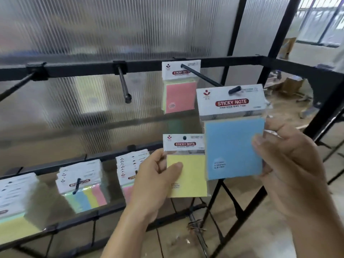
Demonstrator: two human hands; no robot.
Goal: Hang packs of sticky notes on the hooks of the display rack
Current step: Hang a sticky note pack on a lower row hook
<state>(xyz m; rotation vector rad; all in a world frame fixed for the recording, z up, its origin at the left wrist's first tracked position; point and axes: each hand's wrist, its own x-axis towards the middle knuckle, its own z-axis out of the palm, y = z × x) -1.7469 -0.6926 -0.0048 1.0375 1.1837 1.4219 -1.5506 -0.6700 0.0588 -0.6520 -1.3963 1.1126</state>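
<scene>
The blue pack (234,149) has its header hole over the tip of the hook (202,75) at the right end of the rack's upper rail (83,67), but it sits right at the tip, not yet slid back. The right grip (290,164) holds it by the right edge, thumb on the front. A pink pack (179,98) already hangs at the back of that hook. The left grip (154,175) pinches a yellow pack (188,175) just beside the blue one, waiting its turn. The middle hook (123,84) and left hook (16,86) on the upper rail are bare, so most of the hanging looks still to do. The lower rail's hooks carry full stacks (81,185).
</scene>
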